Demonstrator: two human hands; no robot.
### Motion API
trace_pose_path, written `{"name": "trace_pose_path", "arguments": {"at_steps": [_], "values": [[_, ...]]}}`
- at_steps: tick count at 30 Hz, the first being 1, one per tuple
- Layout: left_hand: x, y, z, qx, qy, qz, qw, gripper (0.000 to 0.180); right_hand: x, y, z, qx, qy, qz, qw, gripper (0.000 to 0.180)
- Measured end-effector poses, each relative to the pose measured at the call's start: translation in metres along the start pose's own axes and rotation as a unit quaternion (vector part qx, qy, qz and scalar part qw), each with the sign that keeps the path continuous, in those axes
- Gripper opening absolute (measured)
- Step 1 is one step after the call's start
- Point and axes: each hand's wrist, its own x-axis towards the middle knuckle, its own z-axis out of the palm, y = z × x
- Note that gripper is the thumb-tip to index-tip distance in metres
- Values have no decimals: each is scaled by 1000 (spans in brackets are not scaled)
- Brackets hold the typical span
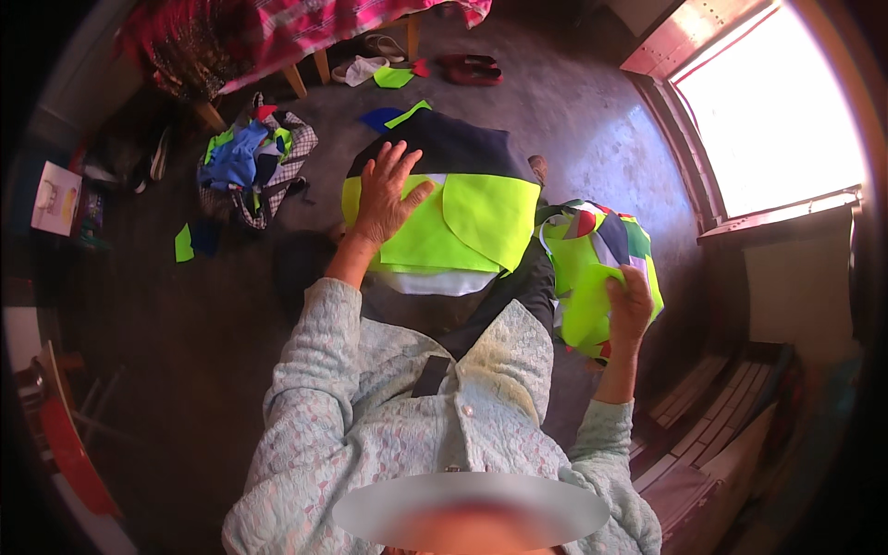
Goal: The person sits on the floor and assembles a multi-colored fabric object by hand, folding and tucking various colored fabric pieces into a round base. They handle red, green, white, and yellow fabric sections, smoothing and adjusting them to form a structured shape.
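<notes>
Across my lap lies a stack of neon yellow cloth pieces (407, 242), with dark navy cloth (462, 146) at its far side and a white layer showing under the near edge. My left hand (384, 196) rests on the stack's left part, fingers spread and palm down. To the right, my right hand (632, 305) pinches the edge of a loose neon yellow cloth piece (588, 310). That piece is over a heap of mixed cloth scraps (636, 239) in yellow, green, red, white and navy beside my leg.
On the floor at the left sits a checked bag (296, 153) filled with cloth scraps. A small yellow scrap (184, 243) lies near it. Shoes (470, 69) and another yellow scrap (394, 78) lie by a bed with a red cover (277, 37). A bright window (772, 111) is at the right.
</notes>
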Motion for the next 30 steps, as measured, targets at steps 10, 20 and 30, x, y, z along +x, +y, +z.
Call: {"name": "trace_pose_path", "arguments": {"at_steps": [10, 20, 30], "values": [[-82, 80, -40, -600, -289, -65, 743, 64, 4, -83, 125, 38, -210, -85, 973, 15], [-108, 61, -11, -509, -192, -299, 784, 29, 23, -56, 164, -115, -183, -122, 969, 12], [-112, 38, -25, -172, -99, -265, 944, 20, 57, -30, 192, -189, -157, -250, 937, 22]]}}
